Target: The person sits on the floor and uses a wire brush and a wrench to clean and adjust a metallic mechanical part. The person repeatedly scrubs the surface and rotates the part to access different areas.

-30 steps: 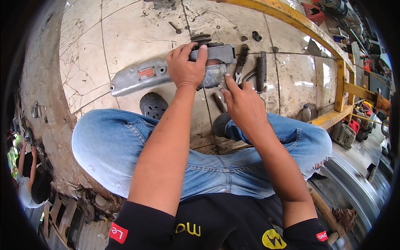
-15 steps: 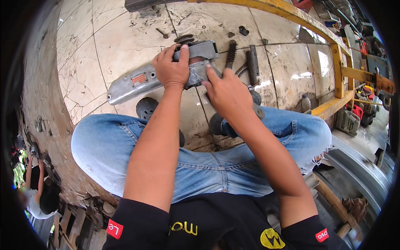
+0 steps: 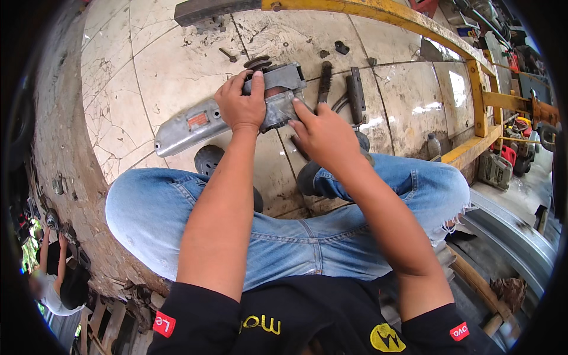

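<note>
A long grey cast-metal cover [image 3: 171, 135] with an orange label lies slantwise over the floor in front of me. My left hand [image 3: 241, 106] grips its raised, box-like end, thumb on top. My right hand [image 3: 328, 136] is on the right end of the cover, its index fingertip pressed to the metal and its other fingers curled. Whatever the curled fingers hold, if anything, is hidden. Beside that hand is a dark-bristled brush [image 3: 325, 80]; its lower end passes behind the hand, so I cannot tell whether it is held. Dark discs [image 3: 258, 62] show just beyond my left hand.
A dark slotted metal bracket [image 3: 356, 97] lies right of the brush. A bolt [image 3: 228, 55] and a small black part [image 3: 341, 47] are on the stained tiles [image 3: 171, 71]. A yellow metal frame [image 3: 378, 23] bounds the far and right sides. Another person [image 3: 56, 284] works at far left.
The view has shifted slightly. My left hand keeps its grip on the cover, and my right hand remains at its right end with only a small shift of the fingers.
</note>
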A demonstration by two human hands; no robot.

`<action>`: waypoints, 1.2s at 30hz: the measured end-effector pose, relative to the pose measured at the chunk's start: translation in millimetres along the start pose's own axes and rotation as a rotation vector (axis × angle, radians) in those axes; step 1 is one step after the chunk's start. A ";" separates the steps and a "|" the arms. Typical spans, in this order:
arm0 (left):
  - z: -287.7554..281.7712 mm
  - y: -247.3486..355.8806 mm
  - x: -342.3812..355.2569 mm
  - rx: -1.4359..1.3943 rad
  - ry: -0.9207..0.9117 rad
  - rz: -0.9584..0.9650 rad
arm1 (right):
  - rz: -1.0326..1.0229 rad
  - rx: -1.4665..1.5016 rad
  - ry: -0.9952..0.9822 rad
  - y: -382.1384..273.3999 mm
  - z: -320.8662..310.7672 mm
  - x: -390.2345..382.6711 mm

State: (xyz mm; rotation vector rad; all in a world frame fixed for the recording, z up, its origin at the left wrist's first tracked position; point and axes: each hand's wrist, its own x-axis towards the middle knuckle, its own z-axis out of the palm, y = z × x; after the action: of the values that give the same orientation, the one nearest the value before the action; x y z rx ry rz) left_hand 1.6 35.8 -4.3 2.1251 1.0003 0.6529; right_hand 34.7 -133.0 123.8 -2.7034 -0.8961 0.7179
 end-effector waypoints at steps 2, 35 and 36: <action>0.2 3.0 0.8 0.007 0.009 -0.006 | 0.017 0.147 0.093 23.4 -0.2 1.6; -7.0 6.3 -0.6 -0.056 -0.054 0.050 | 0.545 0.253 -0.198 99.3 150.4 93.7; -8.1 5.9 -2.4 -0.026 -0.042 0.055 | 0.567 0.273 -0.189 99.3 140.9 92.5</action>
State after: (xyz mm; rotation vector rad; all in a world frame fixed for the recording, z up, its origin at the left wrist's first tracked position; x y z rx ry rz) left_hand -2.6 34.1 5.0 2.1415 0.9090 0.6425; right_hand 78.0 -150.4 -66.1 -2.6684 -0.0276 1.1208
